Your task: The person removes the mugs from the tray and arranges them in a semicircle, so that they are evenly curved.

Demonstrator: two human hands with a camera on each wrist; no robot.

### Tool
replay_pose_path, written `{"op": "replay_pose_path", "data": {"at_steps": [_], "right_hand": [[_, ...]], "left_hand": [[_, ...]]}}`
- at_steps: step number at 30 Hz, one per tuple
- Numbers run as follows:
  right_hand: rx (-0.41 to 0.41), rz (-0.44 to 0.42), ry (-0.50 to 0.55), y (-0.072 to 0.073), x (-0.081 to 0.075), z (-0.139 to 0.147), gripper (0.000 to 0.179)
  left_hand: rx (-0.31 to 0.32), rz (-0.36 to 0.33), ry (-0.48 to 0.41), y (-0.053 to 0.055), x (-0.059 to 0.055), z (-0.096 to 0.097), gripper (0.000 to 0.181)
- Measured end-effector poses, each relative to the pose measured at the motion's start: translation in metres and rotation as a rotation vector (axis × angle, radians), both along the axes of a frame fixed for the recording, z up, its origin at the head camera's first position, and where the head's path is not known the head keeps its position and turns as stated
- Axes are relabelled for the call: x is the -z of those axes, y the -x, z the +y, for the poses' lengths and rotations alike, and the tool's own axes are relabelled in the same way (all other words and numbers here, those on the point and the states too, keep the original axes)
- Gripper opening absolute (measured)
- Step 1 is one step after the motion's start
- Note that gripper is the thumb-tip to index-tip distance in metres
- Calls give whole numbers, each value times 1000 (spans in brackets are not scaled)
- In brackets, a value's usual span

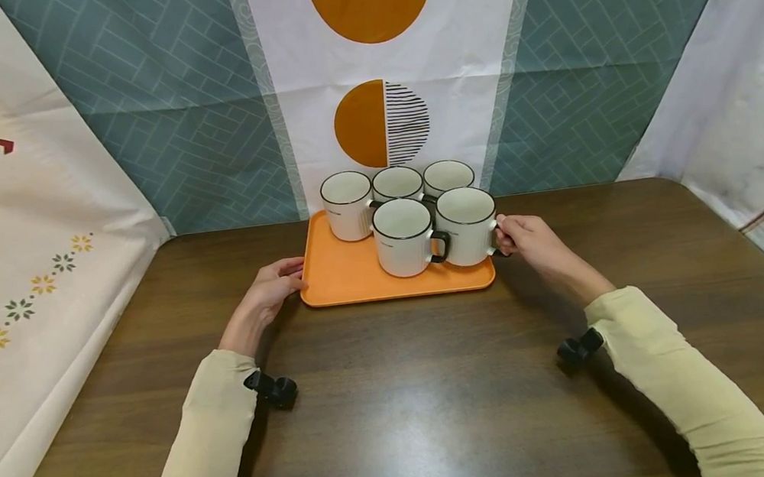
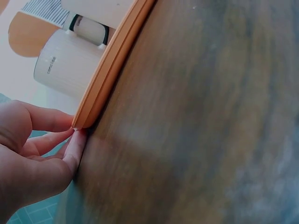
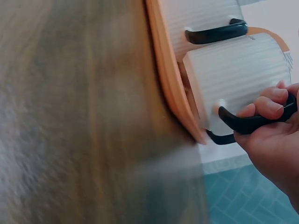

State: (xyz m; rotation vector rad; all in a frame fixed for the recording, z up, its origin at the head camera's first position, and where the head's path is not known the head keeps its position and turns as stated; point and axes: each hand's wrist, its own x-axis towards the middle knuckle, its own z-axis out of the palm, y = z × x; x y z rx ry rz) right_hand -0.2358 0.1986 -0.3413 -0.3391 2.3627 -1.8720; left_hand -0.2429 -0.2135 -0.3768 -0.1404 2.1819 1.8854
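Several white mugs with black rims and black handles stand together on an orange tray (image 1: 341,285). My right hand (image 1: 527,244) grips the black handle (image 3: 247,123) of the front right mug (image 1: 467,226), fingers curled through it. That mug is over the tray's right end; whether its base touches the tray I cannot tell. Beside it on the left stands the front middle mug (image 1: 403,244). At the tray's front left corner, my left hand (image 1: 269,286) pinches the orange rim (image 2: 100,93) between thumb and fingers. The back left mug (image 1: 347,211) is the one nearest that hand.
Two more mugs, a back middle mug (image 1: 397,183) and a back right mug (image 1: 448,176), stand partly hidden behind the front ones. Brown wooden table (image 1: 397,391) lies under the tray. A patterned cloth (image 1: 206,132) hangs right behind it.
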Motion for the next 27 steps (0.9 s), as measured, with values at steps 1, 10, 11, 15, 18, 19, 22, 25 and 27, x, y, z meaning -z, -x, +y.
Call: {"op": "replay_pose_path", "data": {"at_steps": [1, 10, 11, 15, 18, 19, 22, 25, 27], "right_hand": [[0, 4, 11, -1, -2, 1, 37], [-10, 149, -83, -9, -27, 14, 39], [-11, 160, -73, -9, -30, 15, 40], [-34, 165, 98, -10, -43, 18, 37], [-53, 162, 242, -10, -53, 19, 35], [-57, 169, 273, -9, -57, 20, 34], [-45, 190, 316, -6, -65, 21, 34], [-7, 213, 348, -1, -70, 22, 34], [37, 220, 380, 3, -71, 22, 34]], "left_hand": [[-4, -4, -1, 0, 0, 0, 60], [5, 0, -4, 0, 1, 1, 59], [5, -1, -5, 0, 1, 1, 59], [4, 0, -1, 0, 2, 0, 59], [0, -3, -1, 0, 1, 0, 59], [-2, -5, -1, -1, 1, 0, 59], [-5, -14, -4, -1, 0, 1, 59], [-3, -18, -5, -1, -1, 1, 59], [-1, -19, -5, -1, -1, 1, 60]]}}
